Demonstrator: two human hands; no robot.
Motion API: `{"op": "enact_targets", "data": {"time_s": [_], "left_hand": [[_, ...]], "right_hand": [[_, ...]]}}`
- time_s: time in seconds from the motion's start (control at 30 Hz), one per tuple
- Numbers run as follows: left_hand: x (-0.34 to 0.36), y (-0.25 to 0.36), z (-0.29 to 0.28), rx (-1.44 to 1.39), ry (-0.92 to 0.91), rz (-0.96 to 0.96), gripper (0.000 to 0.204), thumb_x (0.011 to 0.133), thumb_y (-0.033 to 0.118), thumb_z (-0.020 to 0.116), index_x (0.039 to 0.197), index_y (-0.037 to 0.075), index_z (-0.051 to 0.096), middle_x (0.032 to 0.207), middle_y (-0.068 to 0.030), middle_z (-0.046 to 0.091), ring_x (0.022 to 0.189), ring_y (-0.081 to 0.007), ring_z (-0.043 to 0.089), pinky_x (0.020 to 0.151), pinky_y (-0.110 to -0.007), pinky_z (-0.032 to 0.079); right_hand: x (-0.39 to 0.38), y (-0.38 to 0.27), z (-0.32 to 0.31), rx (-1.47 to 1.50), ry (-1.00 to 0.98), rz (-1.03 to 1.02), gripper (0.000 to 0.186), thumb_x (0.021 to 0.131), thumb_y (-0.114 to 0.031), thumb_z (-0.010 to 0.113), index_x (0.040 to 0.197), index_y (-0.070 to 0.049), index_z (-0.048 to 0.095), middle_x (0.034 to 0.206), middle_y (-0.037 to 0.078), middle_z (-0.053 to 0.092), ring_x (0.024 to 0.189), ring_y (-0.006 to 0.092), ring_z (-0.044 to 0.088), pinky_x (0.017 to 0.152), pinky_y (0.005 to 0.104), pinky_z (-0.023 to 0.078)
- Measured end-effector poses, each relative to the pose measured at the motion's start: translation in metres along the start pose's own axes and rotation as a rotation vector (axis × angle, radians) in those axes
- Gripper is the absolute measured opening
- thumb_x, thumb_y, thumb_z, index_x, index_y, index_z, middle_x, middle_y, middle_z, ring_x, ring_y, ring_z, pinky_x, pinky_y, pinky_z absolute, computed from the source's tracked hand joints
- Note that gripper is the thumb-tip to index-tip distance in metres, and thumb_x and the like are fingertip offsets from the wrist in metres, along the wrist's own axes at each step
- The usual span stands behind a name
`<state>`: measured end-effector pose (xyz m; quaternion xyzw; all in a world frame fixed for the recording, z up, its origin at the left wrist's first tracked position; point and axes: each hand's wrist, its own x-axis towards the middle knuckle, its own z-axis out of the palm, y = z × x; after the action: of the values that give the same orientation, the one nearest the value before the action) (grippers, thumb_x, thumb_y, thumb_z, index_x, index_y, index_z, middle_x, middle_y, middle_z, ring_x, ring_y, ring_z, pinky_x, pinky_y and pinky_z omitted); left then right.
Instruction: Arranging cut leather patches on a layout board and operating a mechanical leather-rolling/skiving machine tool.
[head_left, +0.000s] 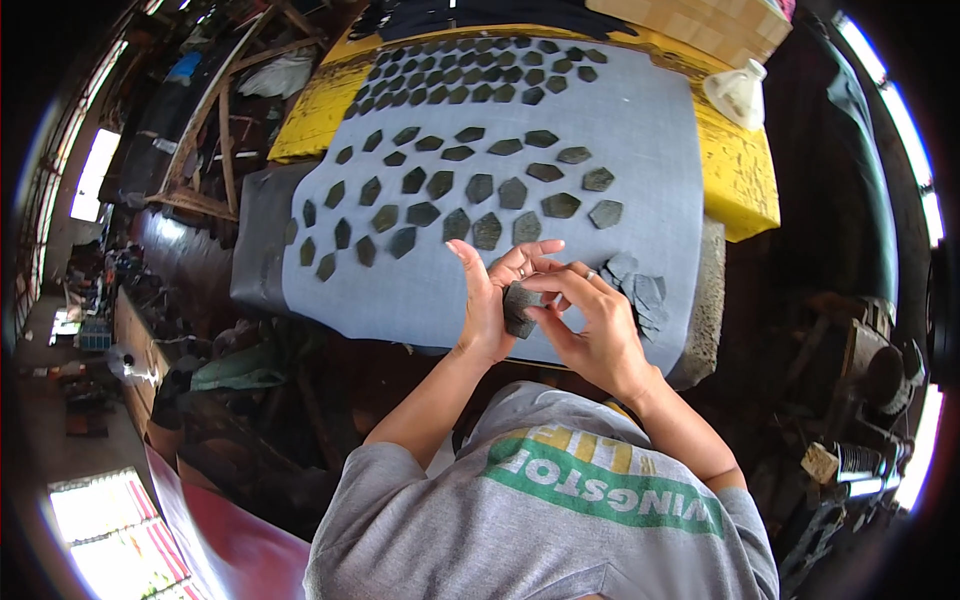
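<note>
In front of my chest, my left hand (pixel 484 312) is turned palm up with its thumb stretched out, and dark grey-green pentagonal pieces (pixel 519 309) rest against its fingers. My right hand (pixel 598 325) bends over them from the right, thumb and fingertips pinching at their edge. How many pieces are held is hard to make out. Beyond my hands, many similar flat pentagons (pixel 487 231) lie spaced out on a grey-blue sheet (pixel 648 140). Farther off, more pentagons (pixel 455 75) sit in tight rows. Beside my right hand is a loose overlapping pile of pieces (pixel 643 293).
The sheet drapes over a yellow worn table (pixel 742 180). A whitish plastic bottle (pixel 738 95) and a wooden box (pixel 705 30) stand at the far right. Rough concrete (pixel 706 310) shows at the sheet's right edge. Wooden framing (pixel 226 140) is at the left, machinery (pixel 850 450) at the right.
</note>
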<state>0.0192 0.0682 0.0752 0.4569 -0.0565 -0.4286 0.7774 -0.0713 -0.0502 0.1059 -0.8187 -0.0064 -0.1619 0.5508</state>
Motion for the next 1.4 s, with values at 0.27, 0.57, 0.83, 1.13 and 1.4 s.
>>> {"op": "enact_targets", "data": {"time_s": [0.27,0.57,0.83,1.13,1.4], "left_hand": [[0.012,-0.018,0.061,0.3,-0.115,0.007,0.11,0.073,0.083,-0.004,0.118,0.001,0.054,0.089,-0.0078,0.062,0.09,-0.0172,0.057,0.086,-0.029,0.044],[0.033,-0.071,0.114,0.258,-0.349,-0.27,0.08,0.09,0.068,0.023,0.111,-0.002,0.055,0.095,-0.0105,0.061,0.088,-0.0155,0.061,0.08,-0.027,0.05],[0.046,-0.125,0.176,0.187,-0.408,-0.467,0.042,0.095,0.04,0.046,0.102,0.001,0.061,0.085,-0.0099,0.065,0.076,-0.0178,0.063,0.066,-0.031,0.053],[0.061,-0.177,0.269,0.306,-0.611,-0.479,0.029,0.092,0.029,0.054,0.098,0.001,0.062,0.083,-0.0095,0.066,0.074,-0.0187,0.064,0.067,-0.031,0.053],[0.064,-0.218,0.35,0.338,-0.729,-0.42,0.03,0.094,0.029,0.051,0.097,0.002,0.063,0.083,-0.0093,0.066,0.075,-0.0173,0.064,0.069,-0.03,0.053]], "right_hand": [[-0.03,0.005,-0.032,-0.176,0.145,-0.066,0.033,0.073,0.006,0.066,0.105,-0.001,0.062,0.096,0.014,0.059,0.088,0.0307,0.06,0.074,0.0365,0.051],[-0.103,-0.002,-0.098,-0.232,0.357,0.029,0.025,0.072,0.018,0.057,0.087,-0.001,0.058,0.1,0.013,0.059,0.094,0.0305,0.061,0.075,0.0349,0.054],[-0.218,-0.024,-0.17,0.062,0.817,0.02,0.02,0.072,0.017,0.061,0.085,0.003,0.066,0.092,0.01,0.063,0.084,0.0128,0.061,0.07,0.0224,0.053],[-0.388,-0.075,-0.232,-0.49,1.437,-0.015,0.022,0.07,0.02,0.059,0.083,0.003,0.065,0.088,0.015,0.063,0.082,0.0181,0.062,0.07,0.0279,0.053],[-0.457,-0.073,-0.263,-1.283,1.037,0.259,0.021,0.07,0.012,0.067,0.088,0.001,0.066,0.095,0.012,0.066,0.082,0.0235,0.066,0.071,0.0303,0.054]]}}
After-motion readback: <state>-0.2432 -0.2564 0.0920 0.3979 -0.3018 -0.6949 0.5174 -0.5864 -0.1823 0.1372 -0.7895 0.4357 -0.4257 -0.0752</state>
